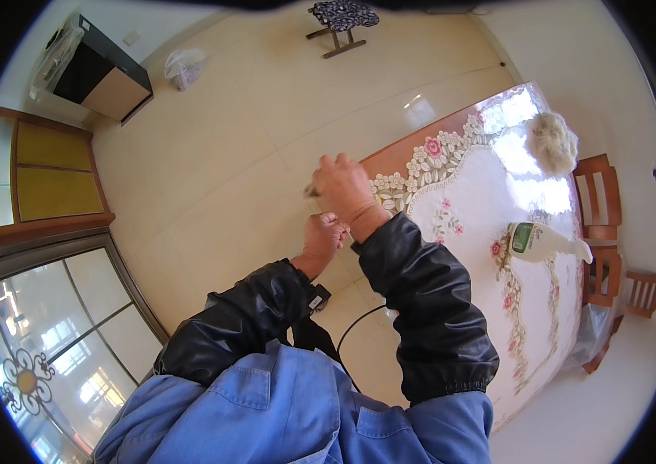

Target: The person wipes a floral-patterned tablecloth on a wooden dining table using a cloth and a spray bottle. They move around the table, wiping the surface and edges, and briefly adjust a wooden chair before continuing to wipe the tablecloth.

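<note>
My left hand (323,239) is closed around a thin, light-coloured stick-like thing (351,234), and only a short end of it shows beside my right wrist. Just beyond it my right hand (344,188) is blurred, its fingers curled over a small greyish thing (310,190) that is mostly hidden. Both hands are raised over the tiled floor, by the near left edge of a table (406,142). A white tablecloth (467,197) with embroidered flowers covers much of the table. On it lie a white spray bottle (537,242) with a green label and a bundle of pale fibrous material (554,144).
Wooden chairs (599,197) stand along the table's far right side. A low stool (342,17) with a patterned top is at the back. Further left are a plastic bag (184,68), a dark cabinet (104,69) and glass-panelled doors (81,325). A black cable (357,318) hangs near my body.
</note>
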`<state>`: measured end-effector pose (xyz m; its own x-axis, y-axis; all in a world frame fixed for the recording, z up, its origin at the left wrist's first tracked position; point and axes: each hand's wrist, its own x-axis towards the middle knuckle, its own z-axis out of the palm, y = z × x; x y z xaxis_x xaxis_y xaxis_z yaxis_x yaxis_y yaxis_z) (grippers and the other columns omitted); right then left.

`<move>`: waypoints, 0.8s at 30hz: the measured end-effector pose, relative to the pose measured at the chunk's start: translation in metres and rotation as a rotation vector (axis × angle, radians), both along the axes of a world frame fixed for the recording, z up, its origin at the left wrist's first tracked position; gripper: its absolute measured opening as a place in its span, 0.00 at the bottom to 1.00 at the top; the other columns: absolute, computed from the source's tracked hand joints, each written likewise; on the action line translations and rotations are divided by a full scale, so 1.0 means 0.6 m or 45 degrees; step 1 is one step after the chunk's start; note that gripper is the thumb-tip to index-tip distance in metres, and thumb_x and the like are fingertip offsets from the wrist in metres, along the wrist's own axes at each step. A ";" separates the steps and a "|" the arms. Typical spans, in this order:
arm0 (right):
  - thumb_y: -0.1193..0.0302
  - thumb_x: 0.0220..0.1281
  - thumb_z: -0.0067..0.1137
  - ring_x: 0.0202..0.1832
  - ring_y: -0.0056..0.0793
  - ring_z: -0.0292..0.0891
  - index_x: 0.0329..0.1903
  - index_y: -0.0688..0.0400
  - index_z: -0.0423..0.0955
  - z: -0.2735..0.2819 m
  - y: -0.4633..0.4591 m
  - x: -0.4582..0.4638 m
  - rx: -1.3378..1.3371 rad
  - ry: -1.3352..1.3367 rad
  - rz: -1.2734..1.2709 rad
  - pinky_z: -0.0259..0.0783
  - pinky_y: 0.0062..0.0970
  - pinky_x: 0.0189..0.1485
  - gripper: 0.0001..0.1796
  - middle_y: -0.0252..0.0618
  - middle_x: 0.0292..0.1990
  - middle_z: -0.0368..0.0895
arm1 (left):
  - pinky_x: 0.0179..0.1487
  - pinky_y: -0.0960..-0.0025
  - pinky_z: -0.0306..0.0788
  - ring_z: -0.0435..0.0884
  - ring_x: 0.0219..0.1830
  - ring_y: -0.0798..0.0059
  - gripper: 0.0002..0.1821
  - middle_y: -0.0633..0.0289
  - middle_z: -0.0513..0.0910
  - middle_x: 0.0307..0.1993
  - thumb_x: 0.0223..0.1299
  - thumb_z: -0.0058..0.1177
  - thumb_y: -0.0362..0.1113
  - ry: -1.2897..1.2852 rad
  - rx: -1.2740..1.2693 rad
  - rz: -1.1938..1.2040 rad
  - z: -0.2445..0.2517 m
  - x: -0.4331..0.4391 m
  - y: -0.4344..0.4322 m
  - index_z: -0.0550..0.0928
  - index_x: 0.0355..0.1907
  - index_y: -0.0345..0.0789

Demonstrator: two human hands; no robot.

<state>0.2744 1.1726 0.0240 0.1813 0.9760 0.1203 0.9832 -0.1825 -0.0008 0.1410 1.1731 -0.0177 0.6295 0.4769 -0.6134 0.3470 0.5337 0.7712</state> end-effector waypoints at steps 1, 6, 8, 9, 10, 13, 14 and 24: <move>0.65 0.54 0.65 0.42 0.42 0.79 0.30 0.53 0.82 0.003 -0.003 0.030 0.039 -0.075 -0.173 0.80 0.39 0.41 0.06 0.37 0.37 0.78 | 0.21 0.73 0.67 0.72 0.16 0.82 0.17 0.67 0.76 0.17 0.66 0.64 0.38 -0.041 0.003 -0.006 0.001 0.000 0.001 0.81 0.22 0.33; 0.70 0.57 0.64 0.45 0.43 0.79 0.38 0.50 0.82 0.019 -0.083 0.109 0.300 0.075 -0.613 0.78 0.42 0.44 0.06 0.34 0.44 0.80 | 0.21 0.75 0.66 0.72 0.17 0.84 0.24 0.68 0.77 0.18 0.64 0.70 0.48 -0.013 0.030 -0.058 0.007 -0.001 0.010 0.81 0.20 0.34; 0.74 0.55 0.64 0.47 0.42 0.79 0.42 0.50 0.82 0.009 -0.104 0.078 0.306 0.064 -0.520 0.77 0.41 0.46 0.11 0.34 0.46 0.81 | 0.22 0.75 0.66 0.72 0.17 0.83 0.23 0.68 0.77 0.18 0.64 0.70 0.47 -0.027 -0.005 -0.044 0.008 0.000 0.011 0.81 0.20 0.34; 0.75 0.53 0.64 0.47 0.42 0.79 0.43 0.50 0.82 0.004 -0.109 0.054 0.240 0.033 -0.423 0.77 0.40 0.46 0.12 0.33 0.46 0.81 | 0.22 0.75 0.66 0.72 0.17 0.83 0.23 0.68 0.77 0.18 0.65 0.70 0.47 -0.035 -0.033 -0.051 0.008 0.000 0.011 0.81 0.20 0.34; 0.75 0.52 0.63 0.47 0.41 0.79 0.44 0.50 0.83 -0.001 -0.115 0.029 0.362 0.136 -0.263 0.78 0.38 0.47 0.15 0.32 0.47 0.80 | 0.23 0.75 0.66 0.72 0.18 0.84 0.22 0.68 0.77 0.18 0.65 0.69 0.47 -0.052 -0.026 -0.034 0.009 0.001 0.011 0.82 0.22 0.34; 0.75 0.52 0.63 0.46 0.42 0.78 0.45 0.50 0.83 0.011 -0.121 -0.004 0.206 0.227 -0.125 0.78 0.37 0.48 0.15 0.32 0.49 0.80 | 0.24 0.76 0.67 0.72 0.19 0.84 0.19 0.68 0.77 0.20 0.66 0.68 0.44 -0.047 0.009 -0.063 0.011 0.001 0.013 0.84 0.24 0.34; 0.74 0.51 0.63 0.46 0.42 0.78 0.45 0.49 0.84 0.020 -0.118 -0.005 0.279 0.309 -0.263 0.79 0.38 0.49 0.16 0.32 0.49 0.80 | 0.24 0.76 0.67 0.73 0.19 0.83 0.18 0.68 0.77 0.20 0.66 0.68 0.43 -0.016 0.041 -0.090 0.012 0.000 0.013 0.84 0.24 0.34; 0.76 0.46 0.68 0.48 0.43 0.79 0.34 0.52 0.83 0.032 -0.052 -0.041 0.169 0.303 -0.175 0.79 0.37 0.49 0.09 0.34 0.43 0.79 | 0.22 0.75 0.68 0.75 0.18 0.83 0.16 0.68 0.79 0.18 0.66 0.66 0.39 -0.114 0.294 -0.072 -0.017 -0.009 0.008 0.82 0.23 0.34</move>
<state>0.2497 1.1416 0.0434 0.3492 0.9189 0.1835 0.9185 -0.2969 -0.2613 0.1359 1.1781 -0.0280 0.7064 0.5604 -0.4324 0.2959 0.3211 0.8996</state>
